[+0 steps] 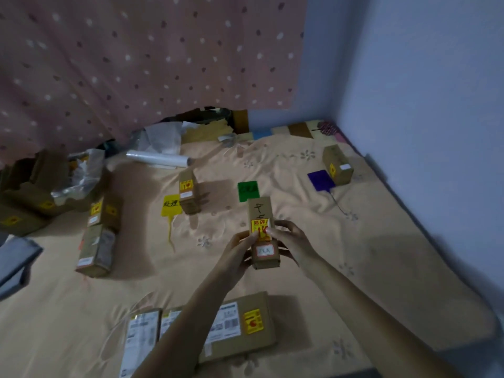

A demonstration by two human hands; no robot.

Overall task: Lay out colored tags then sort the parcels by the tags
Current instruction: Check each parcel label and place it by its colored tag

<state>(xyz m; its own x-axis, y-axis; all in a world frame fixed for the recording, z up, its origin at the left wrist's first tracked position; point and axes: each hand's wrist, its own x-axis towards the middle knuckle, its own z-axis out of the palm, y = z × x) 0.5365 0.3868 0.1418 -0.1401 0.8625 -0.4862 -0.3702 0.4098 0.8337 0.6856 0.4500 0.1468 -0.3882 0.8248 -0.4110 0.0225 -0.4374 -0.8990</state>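
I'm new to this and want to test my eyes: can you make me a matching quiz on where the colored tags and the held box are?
Things:
1. yellow tag
2. green tag
3. purple tag
4. held parcel

Places:
A. far right, beside a box
B. between both hands
C. left, beside a box
D. just beyond the held box

Pairs: 1-C, 2-D, 3-A, 4-B

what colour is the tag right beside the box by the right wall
Purple; the tag lies flat just left of that box, clearest in the head view.
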